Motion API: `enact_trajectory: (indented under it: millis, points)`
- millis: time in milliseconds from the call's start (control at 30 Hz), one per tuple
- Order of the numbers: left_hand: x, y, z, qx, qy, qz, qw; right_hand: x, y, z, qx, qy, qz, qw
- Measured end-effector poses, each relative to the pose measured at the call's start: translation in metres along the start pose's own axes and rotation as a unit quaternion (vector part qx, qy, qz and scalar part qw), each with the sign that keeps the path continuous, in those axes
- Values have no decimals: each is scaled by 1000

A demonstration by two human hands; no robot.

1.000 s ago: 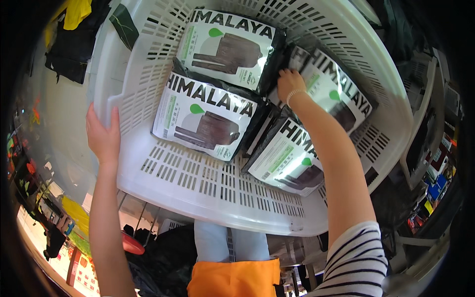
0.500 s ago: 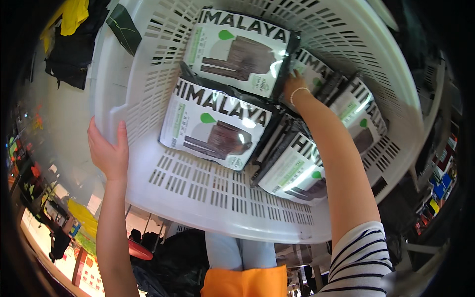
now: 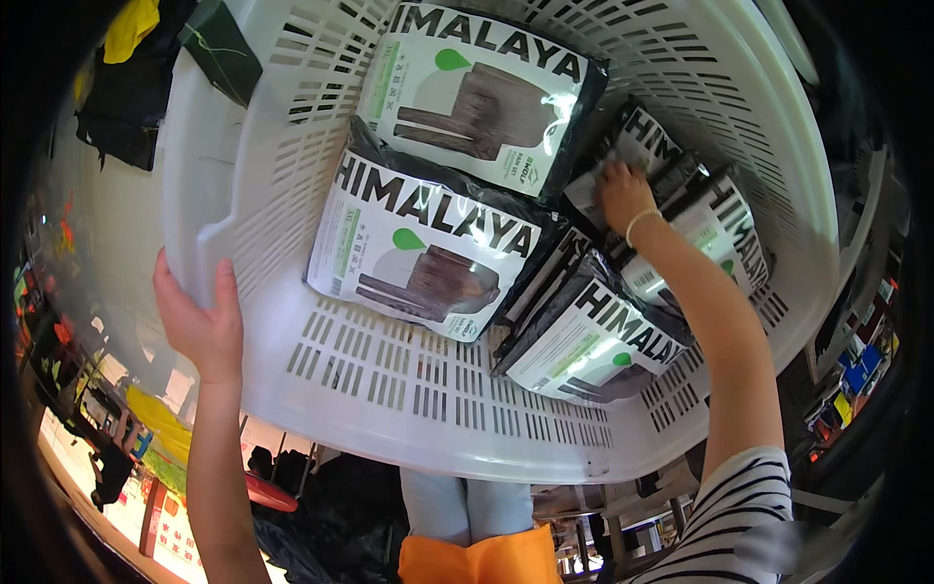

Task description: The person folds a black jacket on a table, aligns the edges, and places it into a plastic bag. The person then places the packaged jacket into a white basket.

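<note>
My left hand (image 3: 202, 326) grips the left rim of a large white plastic laundry-type basket (image 3: 389, 419) with slotted walls, its thumb on the inner side. Inside, my right hand (image 3: 626, 198), with a beaded bracelet at the wrist, has its fingers curled on a packaged garment (image 3: 650, 139) at the back right; the fingertips are partly hidden. Two large flat packs, an upper packaged garment (image 3: 482, 102) and a lower packaged garment (image 3: 423, 243), lie side by side on the left. More packs stand tilted on the right, including a front pack (image 3: 608, 336) and a right pack (image 3: 732, 234).
A dark green tag or flap (image 3: 224, 49) hangs over the basket's upper left edge. Yellow cloth (image 3: 131, 29) and a black bag (image 3: 122, 112) are beyond it. Below the basket are my orange apron (image 3: 482, 557), dark bags and a red round object (image 3: 268, 493).
My right hand has moved right and slightly toward me, and the pack under it has shifted right. The front pack shows more fully. My left hand stays on the rim.
</note>
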State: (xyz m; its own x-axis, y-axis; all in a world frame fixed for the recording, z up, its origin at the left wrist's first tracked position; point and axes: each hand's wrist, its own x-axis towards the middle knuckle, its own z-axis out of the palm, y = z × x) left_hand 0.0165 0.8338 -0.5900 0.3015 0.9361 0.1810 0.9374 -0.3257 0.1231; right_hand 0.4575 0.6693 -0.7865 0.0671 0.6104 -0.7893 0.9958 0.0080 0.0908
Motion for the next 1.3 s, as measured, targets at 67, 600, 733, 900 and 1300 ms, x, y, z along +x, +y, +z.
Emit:
enact_trajectory:
  millis: [67, 600, 733, 900, 1300]
  points:
    - [1, 1, 1, 24, -8, -6, 1000, 28, 1, -1, -61, 32, -34, 997]
    - [2, -3, 0, -67, -12, -17, 998, 44, -29, 32, -75, -51, -10, 996]
    - [4, -8, 4, -17, -4, 28, 999, 59, -41, 54, -147, 57, 39, 987]
    - [-7, -12, -1, -51, -26, -8, 998, -26, -43, 33, -189, -66, 94, 975]
    - [-1, -1, -4, -39, -34, -8, 999, 43, -21, 38, -81, -158, 51, 983]
